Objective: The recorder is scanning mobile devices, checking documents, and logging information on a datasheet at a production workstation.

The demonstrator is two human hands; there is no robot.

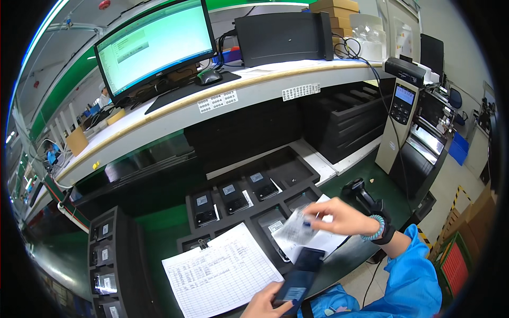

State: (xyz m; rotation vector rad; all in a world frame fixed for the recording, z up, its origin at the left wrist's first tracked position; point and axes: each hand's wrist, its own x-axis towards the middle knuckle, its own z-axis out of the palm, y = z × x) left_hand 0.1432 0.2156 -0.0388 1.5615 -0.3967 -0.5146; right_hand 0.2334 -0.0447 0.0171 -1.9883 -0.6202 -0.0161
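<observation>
Left hand (266, 303) clamped on lower end of dark device (301, 276), right of gridded sheet (220, 271); long axis slanting, upper end pointing away, rightward. Right hand (338, 216) pinching translucent film (297, 228).

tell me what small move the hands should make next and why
Probably ease the translucent piece toward the dark device: the right hand pinches it just beyond the device's far end, while the left hand grips the near end. The piece is blurred, so its exact use is unclear.
</observation>
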